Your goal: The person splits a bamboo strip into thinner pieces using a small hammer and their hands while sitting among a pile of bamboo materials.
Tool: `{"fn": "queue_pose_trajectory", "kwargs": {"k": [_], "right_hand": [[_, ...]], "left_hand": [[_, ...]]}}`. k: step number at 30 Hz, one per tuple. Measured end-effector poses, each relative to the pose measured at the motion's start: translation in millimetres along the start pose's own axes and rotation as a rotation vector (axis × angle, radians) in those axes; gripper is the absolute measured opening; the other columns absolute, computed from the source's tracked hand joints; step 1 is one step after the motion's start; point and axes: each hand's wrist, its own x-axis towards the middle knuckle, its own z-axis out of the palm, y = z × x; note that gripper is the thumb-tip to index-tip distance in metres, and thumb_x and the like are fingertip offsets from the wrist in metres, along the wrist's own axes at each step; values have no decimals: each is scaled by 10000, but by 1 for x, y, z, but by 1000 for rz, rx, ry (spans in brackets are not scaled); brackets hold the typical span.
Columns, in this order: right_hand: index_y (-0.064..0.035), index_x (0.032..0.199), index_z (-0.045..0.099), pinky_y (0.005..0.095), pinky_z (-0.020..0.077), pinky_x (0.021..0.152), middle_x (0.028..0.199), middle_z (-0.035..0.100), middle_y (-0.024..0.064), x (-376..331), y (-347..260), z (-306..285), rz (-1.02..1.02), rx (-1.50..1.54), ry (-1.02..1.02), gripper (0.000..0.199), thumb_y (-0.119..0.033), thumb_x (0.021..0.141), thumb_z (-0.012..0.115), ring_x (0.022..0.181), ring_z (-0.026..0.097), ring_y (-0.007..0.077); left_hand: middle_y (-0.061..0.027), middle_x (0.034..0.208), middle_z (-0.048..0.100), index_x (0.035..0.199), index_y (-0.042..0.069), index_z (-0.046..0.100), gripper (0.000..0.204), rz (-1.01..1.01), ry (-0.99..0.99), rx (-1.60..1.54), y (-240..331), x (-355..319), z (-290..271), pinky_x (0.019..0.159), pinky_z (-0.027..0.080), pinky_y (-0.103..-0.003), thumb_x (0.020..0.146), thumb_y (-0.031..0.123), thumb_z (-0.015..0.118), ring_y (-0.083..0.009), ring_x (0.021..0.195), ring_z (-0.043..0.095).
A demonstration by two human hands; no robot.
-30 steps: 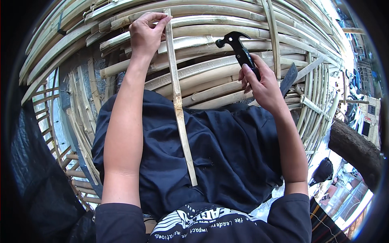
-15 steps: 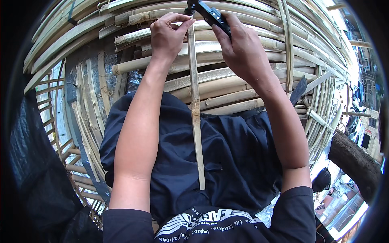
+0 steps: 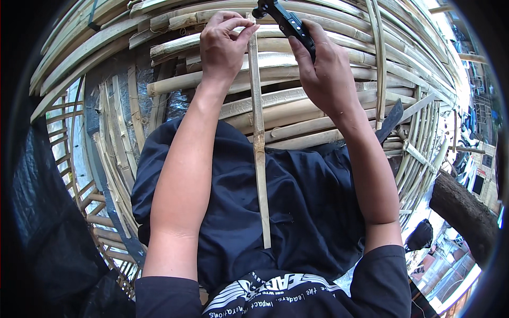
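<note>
A narrow bamboo strip [image 3: 258, 114] lies lengthwise before me, from the stacked bamboo down over the dark cloth on my lap. At its far end my left hand [image 3: 225, 45] is closed in a pinch, thumb and forefinger tips together over the strip. Whatever is between those fingertips is too small to make out. My right hand [image 3: 330, 74] grips a black hammer [image 3: 289, 24] by its handle. The hammer's head sits just right of the strip's far end, close to my left fingertips and apart from them.
Split bamboo poles [image 3: 297, 98] lie crosswise under the strip. Another upright bamboo strip [image 3: 379, 63] crosses them on the right, near a dark flat blade-like piece [image 3: 391, 121]. Black sheeting [image 3: 53, 222] hangs at the left; a thick log [image 3: 464, 214] stands at the far right.
My right hand and the hammer have shifted right and slightly nearer, taking the hammer's head off the strip's end. My left hand, still pinched, has moved slightly right with the strip's far end.
</note>
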Motion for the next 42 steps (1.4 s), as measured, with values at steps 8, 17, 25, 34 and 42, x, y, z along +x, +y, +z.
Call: {"fn": "queue_pose_trajectory", "kwargs": {"k": [8, 17, 25, 34, 42], "right_hand": [[53, 1213, 594, 512, 482, 703, 778, 654, 273, -11, 14, -3, 105, 81, 27, 328, -215, 1025, 588, 775, 666, 467], [60, 1231, 570, 532, 500, 693, 806, 671, 283, -13, 10, 6, 35, 126, 60, 335, -194, 1015, 602, 792, 678, 471], [32, 1203, 552, 558, 523, 685, 794, 677, 268, -12, 3, 14, -67, 46, 85, 308, -168, 982, 633, 782, 674, 475], [36, 1307, 527, 547, 524, 665, 821, 687, 262, -14, 2, 19, -114, 39, 177, 396, -156, 978, 637, 776, 681, 463], [7, 1570, 336, 502, 540, 658, 902, 673, 284, -15, -11, 7, 7, -35, 21, 696, -60, 940, 625, 761, 690, 433]], "left_hand": [[-22, 880, 715, 912, 38, 782, 150, 118, 31, 181, 2, -2, 0, 543, 426, -278, 855, 165, 836, -94, 579, 538], [-37, 856, 723, 912, 15, 769, 140, 78, 17, 103, 2, -3, -1, 585, 479, -266, 877, 140, 820, -103, 629, 606], [-45, 866, 733, 903, 10, 766, 134, 82, 7, 124, 4, -4, 0, 617, 515, -264, 867, 125, 824, -124, 678, 679], [-56, 859, 725, 882, 1, 749, 135, 88, 18, 141, 1, -7, 2, 637, 550, -268, 866, 111, 825, -144, 701, 710], [-69, 813, 706, 846, 18, 738, 127, 86, 70, 92, 1, -7, 5, 607, 532, -316, 847, 115, 820, -190, 654, 686]]}}
